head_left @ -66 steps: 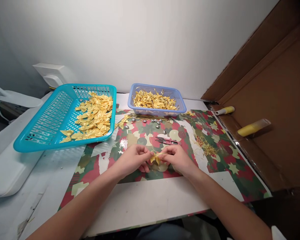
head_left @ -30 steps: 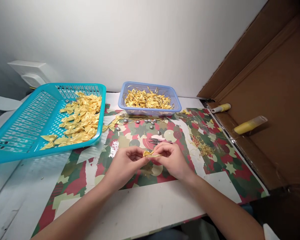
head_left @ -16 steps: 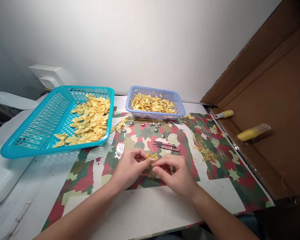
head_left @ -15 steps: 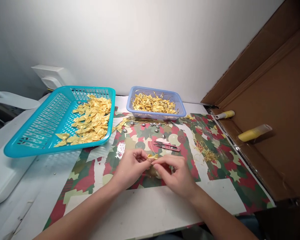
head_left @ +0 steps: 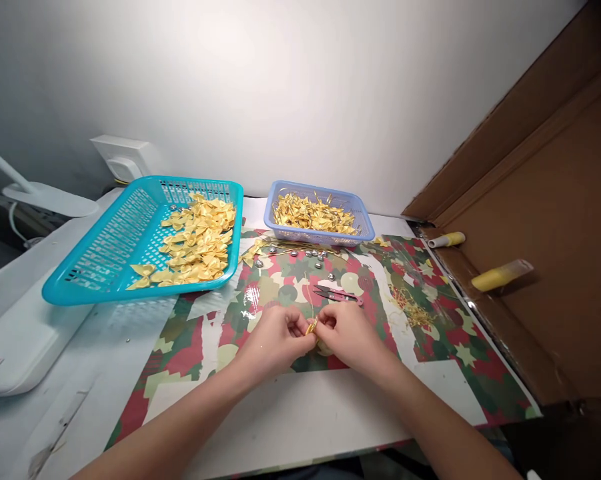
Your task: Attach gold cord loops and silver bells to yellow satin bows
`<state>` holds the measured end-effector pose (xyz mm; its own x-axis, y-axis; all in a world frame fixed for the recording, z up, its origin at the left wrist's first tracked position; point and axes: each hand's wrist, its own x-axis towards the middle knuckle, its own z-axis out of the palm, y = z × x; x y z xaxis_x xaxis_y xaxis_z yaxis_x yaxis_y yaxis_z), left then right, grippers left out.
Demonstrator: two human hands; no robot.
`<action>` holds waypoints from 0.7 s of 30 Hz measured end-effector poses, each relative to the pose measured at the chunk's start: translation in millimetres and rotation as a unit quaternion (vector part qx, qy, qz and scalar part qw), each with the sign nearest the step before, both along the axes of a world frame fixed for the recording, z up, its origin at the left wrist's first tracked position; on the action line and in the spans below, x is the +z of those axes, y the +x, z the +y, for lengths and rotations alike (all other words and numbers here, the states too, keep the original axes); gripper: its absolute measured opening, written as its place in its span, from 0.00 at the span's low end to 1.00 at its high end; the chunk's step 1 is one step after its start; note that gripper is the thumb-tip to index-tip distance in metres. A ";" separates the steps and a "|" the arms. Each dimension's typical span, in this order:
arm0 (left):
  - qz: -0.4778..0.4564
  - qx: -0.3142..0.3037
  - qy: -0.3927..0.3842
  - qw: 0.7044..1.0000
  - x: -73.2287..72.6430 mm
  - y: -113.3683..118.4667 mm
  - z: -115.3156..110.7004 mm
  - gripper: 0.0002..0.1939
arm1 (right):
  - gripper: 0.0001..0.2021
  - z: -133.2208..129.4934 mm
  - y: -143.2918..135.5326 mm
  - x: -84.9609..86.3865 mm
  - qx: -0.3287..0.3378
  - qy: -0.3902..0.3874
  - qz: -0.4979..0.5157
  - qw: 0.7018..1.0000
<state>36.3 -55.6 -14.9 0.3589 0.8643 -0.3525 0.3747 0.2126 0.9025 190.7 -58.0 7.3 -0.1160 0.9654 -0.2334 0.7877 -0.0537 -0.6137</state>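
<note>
My left hand (head_left: 275, 339) is closed in a pinch on a small yellow ribbon bow (head_left: 310, 328), mostly hidden by the fingers. Close against it, my right hand (head_left: 354, 337) pinches a thin gold cord (head_left: 316, 321) that rises at the bow. Just beyond the fingertips lie thread snips (head_left: 350, 298) with pink handles. Several small silver bells (head_left: 319, 265) are scattered farther back, near a bundle of gold cords (head_left: 280, 245).
On the left, a turquoise basket (head_left: 236, 230) holds many yellow bows. A lavender basket (head_left: 300, 235) at the back contains bows with gold cords. Thread scraps (head_left: 413, 310) lie to the right, beside a cardboard wall (head_left: 540, 200). A white lamp (head_left: 50, 200) stands far left.
Both hands have drawn closer together, and the right fingers have turned upward with the gold cord now showing above the bow. The camera view has shifted slightly left.
</note>
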 end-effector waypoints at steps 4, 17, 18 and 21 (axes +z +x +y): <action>-0.026 0.006 -0.002 1.000 -0.2 -0.8 2.2 0.07 | 0.06 6.2 7.6 -1.2 0.003 -0.051 0.199 0.979; -0.087 0.092 -0.032 0.991 12.0 -2.9 11.8 0.09 | 0.12 -8.0 27.3 17.7 -0.029 -0.116 0.502 0.857; -0.084 0.097 -0.035 0.991 12.8 -3.3 12.5 0.09 | 0.12 -10.5 29.4 22.9 -0.021 -0.095 0.506 0.857; -0.086 0.103 -0.038 0.990 14.8 -3.9 13.4 0.09 | 0.10 -16.9 34.7 32.4 0.002 -0.034 0.498 0.867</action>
<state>32.4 -42.2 -0.1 0.2377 0.8986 -0.3687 0.1584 0.3386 0.9275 225.4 -75.0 39.8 -0.2966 0.9523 -0.0718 -0.1300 -0.1147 -0.9849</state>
